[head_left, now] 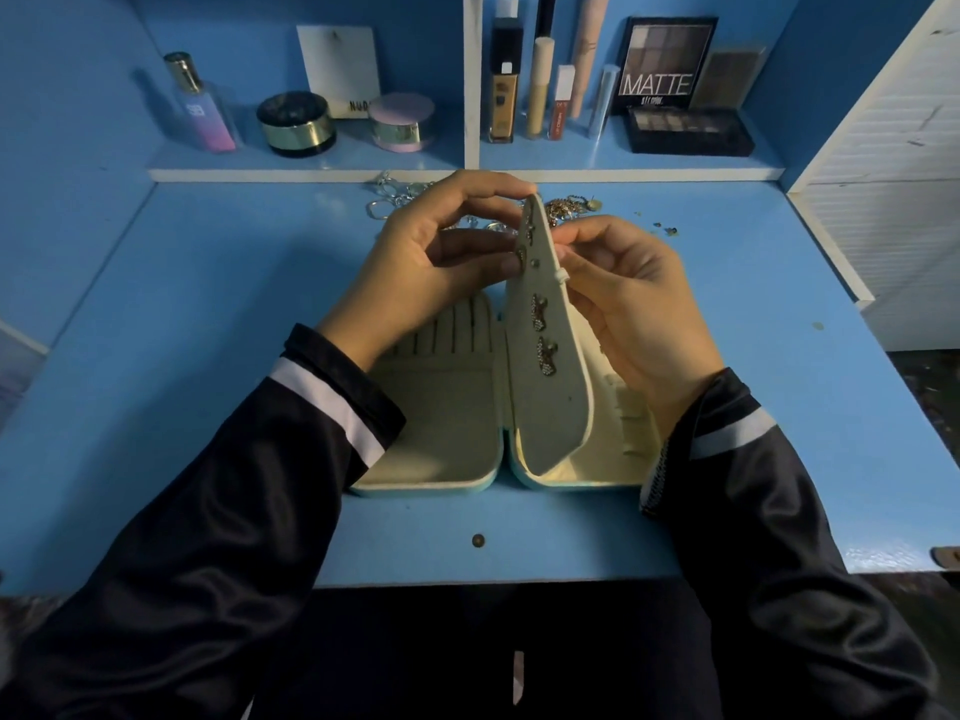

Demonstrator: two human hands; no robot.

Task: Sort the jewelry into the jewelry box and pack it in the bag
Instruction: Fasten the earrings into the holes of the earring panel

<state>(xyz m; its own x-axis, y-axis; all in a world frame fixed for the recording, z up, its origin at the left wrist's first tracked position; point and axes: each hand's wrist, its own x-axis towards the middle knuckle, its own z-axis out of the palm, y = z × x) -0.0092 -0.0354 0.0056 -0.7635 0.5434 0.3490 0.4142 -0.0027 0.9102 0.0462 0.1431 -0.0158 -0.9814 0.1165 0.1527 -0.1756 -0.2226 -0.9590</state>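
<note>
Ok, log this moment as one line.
phase: sorting | left hand: pinches earring panel raised | right hand: pinches panel's back edge | jewelry box: open on desk | loose jewelry: behind box

Home vanity where I sat: the shelf point(311, 175) behind the blue desk point(234, 304) held perfume bottle point(202, 103), foundation point(505, 90), eyeshadow palette point(660, 65).

Blue worktop point(208, 356) here, with the jewelry box point(441, 439) lying open at its centre. Far behind the box, a silver tangle point(395, 194) of chains and rings sits to the left and a gold tangle point(569, 206) to the right, both just in front of the shelf point(311, 175). Small specks point(670, 231) lie far right. One round piece point(478, 539) sits alone near the front edge.
</note>
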